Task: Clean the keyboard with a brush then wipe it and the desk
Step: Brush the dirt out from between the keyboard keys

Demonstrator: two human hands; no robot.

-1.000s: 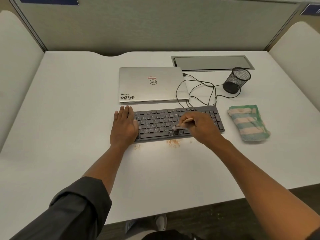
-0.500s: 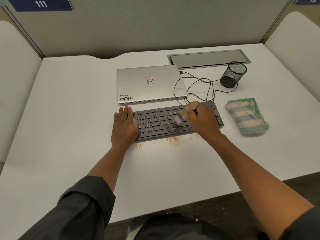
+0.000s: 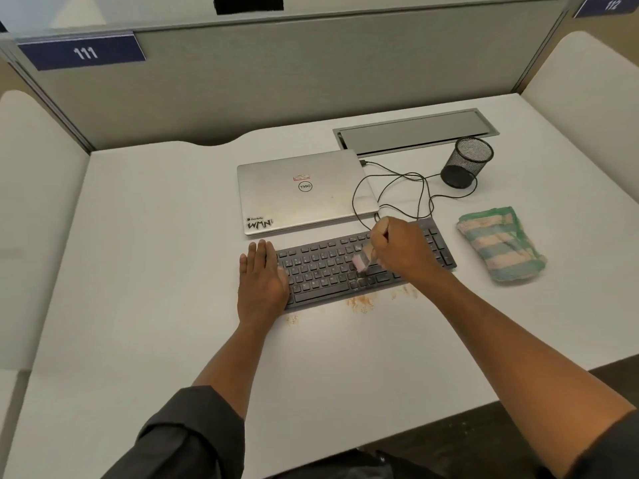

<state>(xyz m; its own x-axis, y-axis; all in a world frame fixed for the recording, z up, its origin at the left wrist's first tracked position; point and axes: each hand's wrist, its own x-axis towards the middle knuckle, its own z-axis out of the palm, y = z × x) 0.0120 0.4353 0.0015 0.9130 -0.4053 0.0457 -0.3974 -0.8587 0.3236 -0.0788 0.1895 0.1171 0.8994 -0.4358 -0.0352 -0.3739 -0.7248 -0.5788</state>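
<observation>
Dark keyboard [image 3: 332, 267] lay on white desk [image 3: 155, 271], just in front of closed laptop [image 3: 304, 191]. Left hand [image 3: 261, 281] rested flat, fingers straight, on keyboard's left end. Right hand [image 3: 397, 250] curled round brush [image 3: 363, 259], pinkish bristles on middle keys. Orange crumbs [image 3: 359, 302] on desk at keyboard's front edge. Striped cloth [image 3: 498, 243] right of keyboard. Mesh cup [image 3: 465, 165] upright behind cloth; contents not discernible.

We saw even, soft overhead light across the white laminate desk [image 3: 145, 236], bright without harsh glare. Shadows were faint: a thin one under the flat dark grey keyboard [image 3: 321, 267] and beside the black wire-mesh pen cup [image 3: 466, 167]. The wide lens bowed the desk edges (most at the corners). The small pink-bristled brush [image 3: 361, 262] looked slightly blurred.
</observation>
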